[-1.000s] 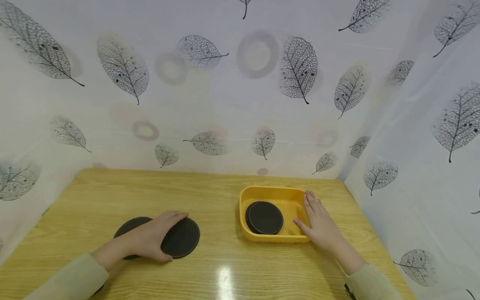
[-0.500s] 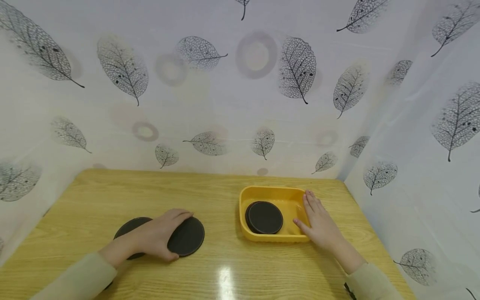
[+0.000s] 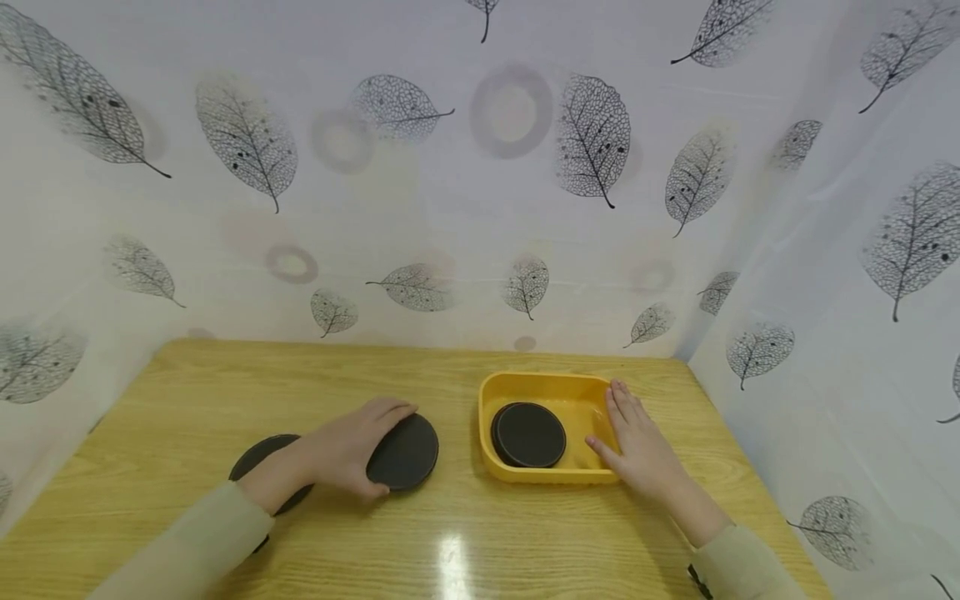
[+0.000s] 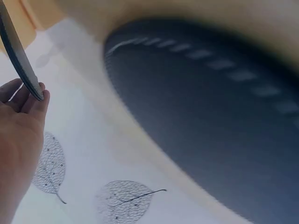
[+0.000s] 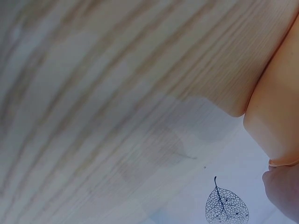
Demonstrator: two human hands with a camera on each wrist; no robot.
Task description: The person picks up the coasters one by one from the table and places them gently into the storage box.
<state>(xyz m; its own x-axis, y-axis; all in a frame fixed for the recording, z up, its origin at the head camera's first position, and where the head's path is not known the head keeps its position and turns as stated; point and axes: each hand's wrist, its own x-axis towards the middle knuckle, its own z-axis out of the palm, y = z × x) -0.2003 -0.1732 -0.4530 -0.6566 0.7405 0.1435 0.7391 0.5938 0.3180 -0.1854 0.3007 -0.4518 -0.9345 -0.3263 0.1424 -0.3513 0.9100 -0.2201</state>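
My left hand (image 3: 348, 450) pinches a round black coaster (image 3: 405, 452) by its edge, thumb near and fingers far. In the left wrist view that coaster (image 4: 16, 56) appears tilted, with fingertips at its lower end. Partly hidden under the left forearm lies another black coaster (image 3: 262, 454); it looms large in the left wrist view, light stitch marks along its edge. My right hand (image 3: 637, 442) rests over the right rim of a yellow plastic basket (image 3: 585, 477), fingers straight and thumb inside. Black coasters (image 3: 529, 435) lie stacked in the basket's left part.
The wooden table (image 3: 360, 550) runs back to a curtain (image 3: 450, 192) printed with leaves, which also hangs along both sides. Bare wood lies between the held coaster and the basket.
My left hand has moved right with the coaster, toward the basket, uncovering more of the coaster behind it. The right hand and the basket have stayed in place.
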